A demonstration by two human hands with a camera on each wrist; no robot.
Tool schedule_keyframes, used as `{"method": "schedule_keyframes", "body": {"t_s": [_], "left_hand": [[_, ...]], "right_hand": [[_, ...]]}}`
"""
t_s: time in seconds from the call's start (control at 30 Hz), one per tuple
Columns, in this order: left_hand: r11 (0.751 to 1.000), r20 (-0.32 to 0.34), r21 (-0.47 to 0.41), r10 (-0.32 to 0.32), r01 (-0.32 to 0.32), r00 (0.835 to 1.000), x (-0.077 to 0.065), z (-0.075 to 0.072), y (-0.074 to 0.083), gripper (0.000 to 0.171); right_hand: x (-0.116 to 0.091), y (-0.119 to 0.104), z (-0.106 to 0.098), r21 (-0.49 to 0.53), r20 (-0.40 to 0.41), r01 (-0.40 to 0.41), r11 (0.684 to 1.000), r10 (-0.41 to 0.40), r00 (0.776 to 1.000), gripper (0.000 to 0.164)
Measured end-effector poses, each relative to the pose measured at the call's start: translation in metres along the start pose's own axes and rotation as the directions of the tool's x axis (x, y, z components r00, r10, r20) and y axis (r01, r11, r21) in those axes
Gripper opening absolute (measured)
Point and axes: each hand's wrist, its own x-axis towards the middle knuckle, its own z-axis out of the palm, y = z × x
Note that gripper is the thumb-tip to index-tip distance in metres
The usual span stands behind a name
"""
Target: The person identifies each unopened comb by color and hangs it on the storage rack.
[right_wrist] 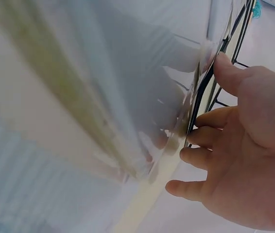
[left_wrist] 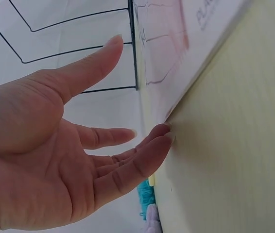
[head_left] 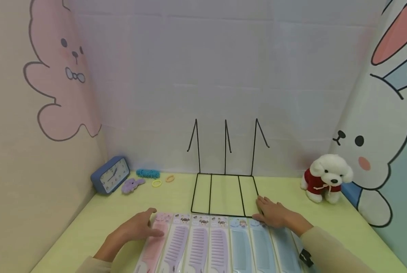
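A row of packaged combs lies side by side at the front of the table: a pink comb [head_left: 154, 237] at the left, purple combs [head_left: 198, 242] in the middle, blue combs [head_left: 242, 242] toward the right. My left hand [head_left: 138, 227] is beside the pink comb's package, fingers loosely extended; in the left wrist view its lower fingertips [left_wrist: 164, 133] are at the package corner. My right hand [head_left: 275, 214] reaches over the blue packages, with straight fingers at the near right corner of a black wire rack [head_left: 226, 215]. In the right wrist view its fingertips touch or nearly touch the dark wire.
The rack's three upright hooks [head_left: 225, 148] stand before the white back wall. At the back left are a blue clock [head_left: 111, 176], a purple hair clip [head_left: 132, 185], a teal coil [head_left: 148, 173] and small hair ties [head_left: 157, 183]. A plush dog [head_left: 327, 178] sits at the right.
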Motion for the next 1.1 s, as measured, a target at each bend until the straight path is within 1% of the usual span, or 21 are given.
{"method": "schedule_keyframes", "body": {"t_s": [0.1,0.23,0.33,0.47,0.57,0.7,0.93,1.03,1.1], "left_hand": [[1.0,0.011,0.009,-0.019,0.019,1.0,-0.003,0.001,-0.002,0.092],[0.998,0.021,0.004,-0.062,0.062,0.998,-0.006,0.005,-0.004,0.096],[0.997,-0.002,0.019,-0.078,0.078,0.997,-0.008,0.009,-0.002,0.099],[0.996,-0.045,0.059,-0.067,0.069,0.997,-0.012,0.011,0.002,0.105],[0.994,-0.063,0.087,-0.057,0.062,0.996,-0.014,0.012,0.004,0.108],[0.991,-0.07,0.114,-0.058,0.066,0.996,-0.015,0.014,0.005,0.107],[0.974,-0.064,0.21,-0.069,0.081,0.996,-0.014,0.018,0.013,0.108],[0.976,-0.057,0.199,-0.083,0.093,0.995,-0.014,0.019,0.014,0.112],[0.985,-0.039,0.147,-0.087,0.092,0.995,-0.015,0.018,0.013,0.114]], "right_hand": [[0.001,0.003,0.0,0.013,0.01,0.003,1.0,-0.003,1.0,0.071],[0.001,0.006,0.001,0.028,0.008,0.017,0.999,-0.017,1.0,0.071],[0.002,0.007,0.001,0.031,0.004,0.021,0.999,-0.021,1.0,0.071],[0.003,0.004,-0.001,0.008,0.006,0.01,1.0,-0.01,1.0,0.071],[0.003,0.002,-0.002,-0.013,0.012,0.005,1.0,-0.005,1.0,0.071],[0.002,-0.002,-0.005,-0.025,0.012,0.013,1.0,-0.013,1.0,0.07],[0.001,-0.003,-0.009,-0.038,0.019,0.003,0.999,-0.002,1.0,0.071],[0.002,-0.001,-0.008,-0.041,0.02,0.003,0.999,-0.003,1.0,0.071],[0.003,0.0,-0.007,-0.043,0.019,0.004,0.999,-0.003,1.0,0.071]]}}
